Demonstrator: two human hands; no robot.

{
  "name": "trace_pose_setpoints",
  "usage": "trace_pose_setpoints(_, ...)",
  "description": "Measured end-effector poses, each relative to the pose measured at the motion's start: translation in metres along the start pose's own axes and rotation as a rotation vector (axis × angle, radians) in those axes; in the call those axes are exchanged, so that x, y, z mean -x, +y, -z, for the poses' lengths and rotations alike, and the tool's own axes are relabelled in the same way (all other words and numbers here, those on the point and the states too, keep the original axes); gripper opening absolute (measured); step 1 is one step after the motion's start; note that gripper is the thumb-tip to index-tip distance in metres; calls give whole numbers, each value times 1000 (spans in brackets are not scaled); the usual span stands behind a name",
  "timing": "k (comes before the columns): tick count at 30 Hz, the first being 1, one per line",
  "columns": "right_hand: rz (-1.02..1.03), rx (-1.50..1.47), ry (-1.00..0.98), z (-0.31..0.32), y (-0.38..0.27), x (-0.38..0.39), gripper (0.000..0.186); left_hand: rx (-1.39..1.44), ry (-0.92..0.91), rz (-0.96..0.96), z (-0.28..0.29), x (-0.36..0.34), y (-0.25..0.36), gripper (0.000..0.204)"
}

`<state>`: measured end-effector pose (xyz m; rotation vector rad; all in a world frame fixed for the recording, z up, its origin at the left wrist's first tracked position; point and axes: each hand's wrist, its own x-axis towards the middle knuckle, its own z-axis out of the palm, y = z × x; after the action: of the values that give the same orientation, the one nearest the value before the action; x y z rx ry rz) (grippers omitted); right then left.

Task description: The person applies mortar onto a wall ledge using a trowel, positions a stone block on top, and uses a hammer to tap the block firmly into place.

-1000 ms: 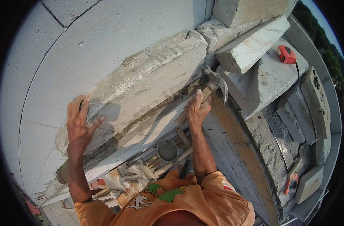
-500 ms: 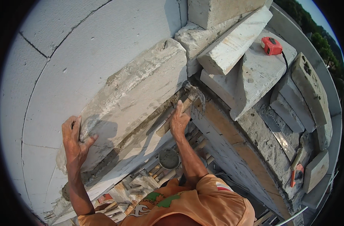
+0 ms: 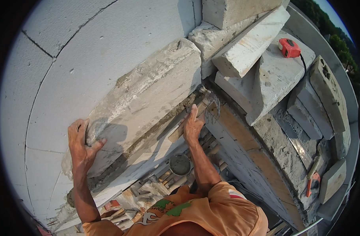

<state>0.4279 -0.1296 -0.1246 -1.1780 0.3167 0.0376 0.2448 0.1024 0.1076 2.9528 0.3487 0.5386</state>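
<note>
A long pale masonry block (image 3: 156,94) with a rough, mortar-smeared top edge lies along the white block wall (image 3: 109,51). My left hand (image 3: 82,145) grips its left end, fingers bent over the upper edge and the thumb on the near face. In my right hand (image 3: 193,128) is a claw hammer (image 3: 203,106), held by its wooden handle. The hammer head is near the block's lower right corner, above the mortar bed (image 3: 160,131); whether it touches the block I cannot tell.
At the right, a ledge holds stacked block pieces (image 3: 251,43), a red tape measure (image 3: 289,48), a hand saw (image 3: 302,153) and a tool with an orange handle (image 3: 313,184). Below, a bucket of grey mortar (image 3: 180,164) stands among poles and rubble.
The whole view has shifted slightly, so things appear a little farther right. Both hands keep their holds, and the block shows no clear movement along the wall.
</note>
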Motion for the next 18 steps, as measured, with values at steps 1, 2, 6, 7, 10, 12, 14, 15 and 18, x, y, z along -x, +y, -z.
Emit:
trace_pose_setpoints(1,5,-3,-2,1,-2,0,51,21,1,29,1,0,1,74)
trace_pose_setpoints(2,-19,-36,-9,3,-2,0,51,20,6,28,2,0,2,74)
trace_pose_setpoints(6,-102,-280,85,19,40,-21,50,6,14,31,3,-4,7,74)
trace_pose_setpoints(7,-99,-278,84,14,37,-21,50,5,6,40,2,-5,7,74)
trace_pose_setpoints(10,-37,-77,-4,-2,23,-18,51,45,12,15,1,-7,6,74)
trace_pose_setpoints(12,-22,-93,10,-3,5,-10,54,37,14,8,0,-5,2,74)
trace_pose_setpoints(14,-16,-109,14,-2,4,-10,55,30,21,-21,1,-7,2,75)
trace_pose_setpoints(15,-12,-120,17,-1,3,-9,56,19,29,-21,1,-6,2,75)
trace_pose_setpoints(18,-25,-68,33,7,-1,-5,54,2,27,1,1,-4,2,75)
